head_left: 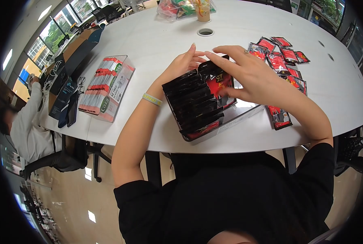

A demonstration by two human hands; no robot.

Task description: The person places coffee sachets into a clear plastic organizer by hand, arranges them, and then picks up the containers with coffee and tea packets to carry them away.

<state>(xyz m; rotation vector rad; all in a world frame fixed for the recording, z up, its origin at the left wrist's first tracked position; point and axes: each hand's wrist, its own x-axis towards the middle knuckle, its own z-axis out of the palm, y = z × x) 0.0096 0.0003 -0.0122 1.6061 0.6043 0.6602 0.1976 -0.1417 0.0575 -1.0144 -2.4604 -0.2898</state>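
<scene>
A clear container (230, 125) holding black-and-red packets (193, 103) is positioned at the near side of the desk (161, 44). Relative to it, the left hand (184, 63) is at 11 o'clock, fingers apart from the thumb; the right hand (248, 75) is at 2 o'clock, thumb and fingers over the end packet (216, 79), clamping cannot be determined. Loose packets (276, 62) lie at 2 to 3 o'clock.

A plain black top (238, 187) with short, loose sleeves (134, 199) that end near the elbows; bare forearms (136, 134); a pale grey band (152, 99) around the left one, close to the wrist, with yellowish capital letters too small to read surely; a slim, metallic-looking ring (246, 51) on a finger of the right hand (252, 75).
</scene>
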